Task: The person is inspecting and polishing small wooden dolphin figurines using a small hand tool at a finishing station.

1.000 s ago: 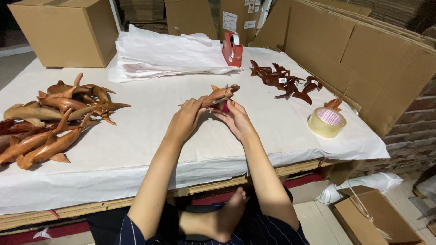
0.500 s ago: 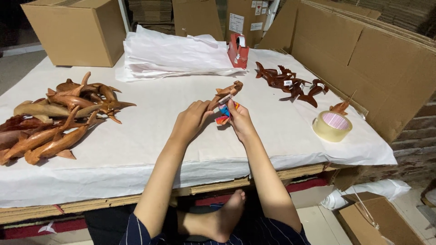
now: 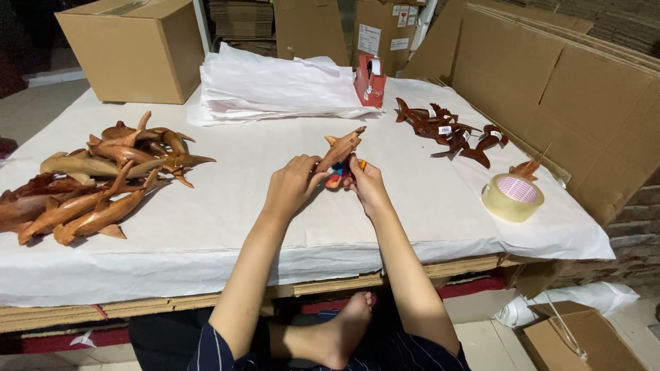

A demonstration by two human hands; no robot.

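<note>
A small brown wooden dolphin [image 3: 342, 147] is held above the white paper-covered table [image 3: 426, 206], nose pointing up and away. My left hand [image 3: 292, 184] grips its tail end. My right hand [image 3: 366, 183] closes on a small colourful object [image 3: 338, 176], blue, red and orange, right under the dolphin; what it is I cannot tell. Both hands are close together at the middle of the table.
A pile of larger light wooden dolphins [image 3: 96, 178] lies at the left. Several small dark dolphins [image 3: 447, 129] lie at the right, near a tape roll [image 3: 512, 197]. A red tape dispenser [image 3: 369, 81], a stack of white paper [image 3: 275, 86] and cardboard boxes [image 3: 130, 45] stand behind.
Both hands with the dolphin have stayed at the table's middle; the dolphin is tilted a little more upright and the colourful object now shows beneath it.
</note>
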